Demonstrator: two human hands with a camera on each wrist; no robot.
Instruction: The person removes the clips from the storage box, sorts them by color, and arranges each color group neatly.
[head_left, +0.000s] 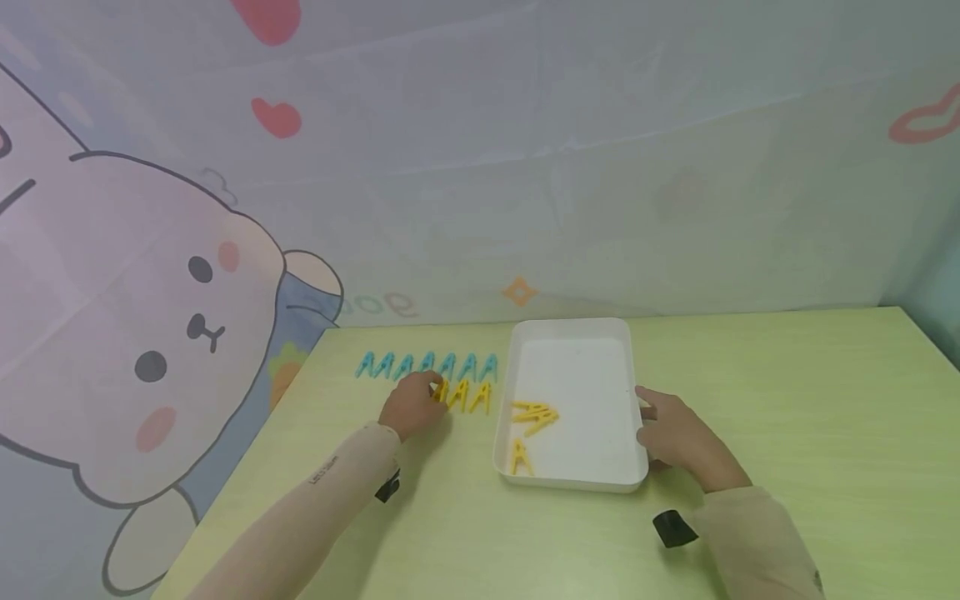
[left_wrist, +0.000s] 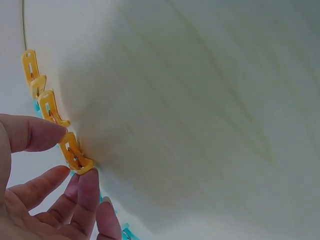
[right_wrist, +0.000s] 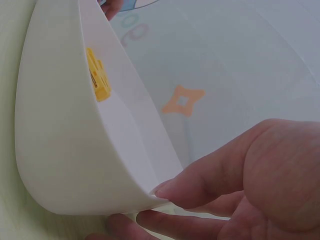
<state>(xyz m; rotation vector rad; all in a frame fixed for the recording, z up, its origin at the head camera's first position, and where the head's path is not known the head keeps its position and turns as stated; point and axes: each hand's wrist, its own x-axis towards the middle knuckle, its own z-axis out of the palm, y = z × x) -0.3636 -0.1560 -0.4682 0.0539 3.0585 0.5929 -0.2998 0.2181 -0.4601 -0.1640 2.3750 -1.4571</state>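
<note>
My left hand (head_left: 414, 405) pinches a yellow clothespin (left_wrist: 75, 155) between thumb and fingertips at the left end of a short row of yellow clothespins (head_left: 481, 397). Behind that row, several blue clothespins (head_left: 468, 367) stand in a line, partly hidden by the hand. At the right side of a white tray (head_left: 570, 482), my right hand (head_left: 675, 437) grips the wall, with its thumb over the rim and its fingers outside. More yellow clothespins (head_left: 521, 457) lie inside the tray, toward its left side; some overlap.
The pale green table (head_left: 795, 400) extends to both sides of the tray. A printed cloth backdrop (head_left: 570, 208) hangs along the table's far edge and left side.
</note>
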